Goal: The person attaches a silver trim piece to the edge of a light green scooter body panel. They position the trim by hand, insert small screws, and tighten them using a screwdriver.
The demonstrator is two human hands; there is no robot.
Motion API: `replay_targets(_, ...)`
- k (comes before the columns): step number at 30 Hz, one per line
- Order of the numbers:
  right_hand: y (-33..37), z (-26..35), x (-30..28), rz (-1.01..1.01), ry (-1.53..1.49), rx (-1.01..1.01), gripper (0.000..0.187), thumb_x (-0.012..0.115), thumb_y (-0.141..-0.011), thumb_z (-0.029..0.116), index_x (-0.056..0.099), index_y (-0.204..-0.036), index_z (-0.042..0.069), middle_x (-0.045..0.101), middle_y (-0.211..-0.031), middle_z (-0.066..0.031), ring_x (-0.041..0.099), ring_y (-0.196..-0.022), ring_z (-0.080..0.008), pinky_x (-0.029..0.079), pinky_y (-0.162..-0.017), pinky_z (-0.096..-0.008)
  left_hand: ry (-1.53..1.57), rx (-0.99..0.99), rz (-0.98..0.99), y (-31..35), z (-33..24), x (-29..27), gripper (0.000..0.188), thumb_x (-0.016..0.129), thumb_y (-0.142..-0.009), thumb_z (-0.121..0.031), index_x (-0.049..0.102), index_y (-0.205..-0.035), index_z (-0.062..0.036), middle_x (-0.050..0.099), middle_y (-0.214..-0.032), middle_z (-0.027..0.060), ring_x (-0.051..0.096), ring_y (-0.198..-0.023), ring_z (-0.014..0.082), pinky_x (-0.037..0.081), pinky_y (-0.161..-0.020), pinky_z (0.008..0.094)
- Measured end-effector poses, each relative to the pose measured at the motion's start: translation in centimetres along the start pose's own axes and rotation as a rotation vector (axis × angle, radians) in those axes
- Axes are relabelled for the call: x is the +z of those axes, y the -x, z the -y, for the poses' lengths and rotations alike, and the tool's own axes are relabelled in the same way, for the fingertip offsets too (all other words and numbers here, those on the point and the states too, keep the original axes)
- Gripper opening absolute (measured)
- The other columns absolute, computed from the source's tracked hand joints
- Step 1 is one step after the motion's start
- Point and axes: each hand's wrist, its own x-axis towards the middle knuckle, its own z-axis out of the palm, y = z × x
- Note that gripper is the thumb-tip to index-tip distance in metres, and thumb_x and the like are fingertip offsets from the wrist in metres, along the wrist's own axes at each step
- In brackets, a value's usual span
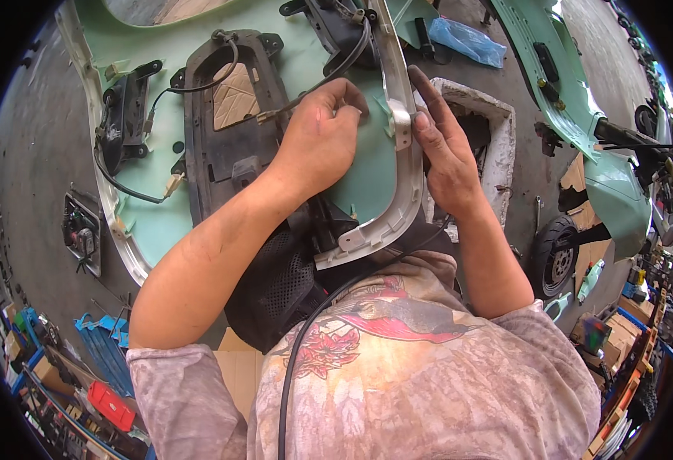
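A light green scooter body panel point(143, 222) lies with its inner side up in front of me, edged by a silver-white trim strip point(409, 180). My left hand point(322, 136) is closed over the panel's right part, fingers curled inward; whatever they pinch is hidden. Past its knuckles runs a black cable point(342, 67) with a small connector near the wrist. My right hand point(450, 146) lies against the outer side of the trim, thumb and fingers stretched out and apart. Between the hands, a trim tab point(402, 130) with a hole shows.
A black plastic housing point(198, 130) fills the panel's middle, with a dark lamp unit point(125, 115) to its left. At right are a white foam box point(503, 142), a scooter wheel point(555, 257) and another green body part point(616, 199). A blue plastic bag point(468, 42) lies beyond.
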Motion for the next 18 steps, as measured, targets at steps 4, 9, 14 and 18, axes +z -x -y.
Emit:
replay_targets(4,0.8,-0.1,0.1,0.028,0.184,-0.027,0.100,0.070,-0.088,0.047,0.011,-0.156,0.005,0.047,-0.140,-0.0225,0.047,-0.129,-0.0270,0.037,-0.107,-0.0371,-0.221,0.157,-0.027,0.8,-1.0,-0.5,0.028,0.053,-0.089,-0.018,0.059,-0.109,0.0002,0.063,-0.095,0.0116,0.057,-0.079,0.0184,0.047,-0.075,0.0305)
replay_targets(9,2.1,0.5,0.5,0.025,0.246,-0.051,0.096,0.074,-0.086,0.038,0.015,-0.157,0.009,0.043,-0.145,-0.0185,0.044,-0.131,-0.0242,0.033,-0.110,-0.0359,-0.585,0.163,0.242,2.7,-4.0,-3.1,0.042,0.068,-0.084,-0.033,0.061,-0.109,-0.0005,0.061,-0.102,0.0165,0.059,-0.091,0.0281,0.047,-0.081,0.0357)
replay_targets(14,1.5,1.3,0.3,0.024,0.324,-0.010,0.071,0.069,-0.091,0.027,0.034,-0.150,0.007,0.051,-0.137,-0.0153,0.048,-0.123,-0.0198,0.038,-0.105,-0.0332,-0.862,0.106,0.538,6.6,-5.1,-4.9,0.066,0.081,-0.069,-0.046,0.065,-0.118,-0.0048,0.053,-0.124,0.0177,0.058,-0.108,0.0372,0.046,-0.093,0.0410)
replay_targets(18,1.1,1.9,0.1,0.032,0.428,0.005,0.063,0.067,-0.091,0.022,0.040,-0.146,0.006,0.055,-0.131,-0.0142,0.050,-0.118,-0.0189,0.039,-0.103,-0.0327,-0.793,0.088,0.531,7.3,-4.0,-5.1,0.066,0.080,-0.070,-0.048,0.064,-0.116,-0.0042,0.052,-0.125,0.0172,0.058,-0.108,0.0384,0.047,-0.093,0.0417)
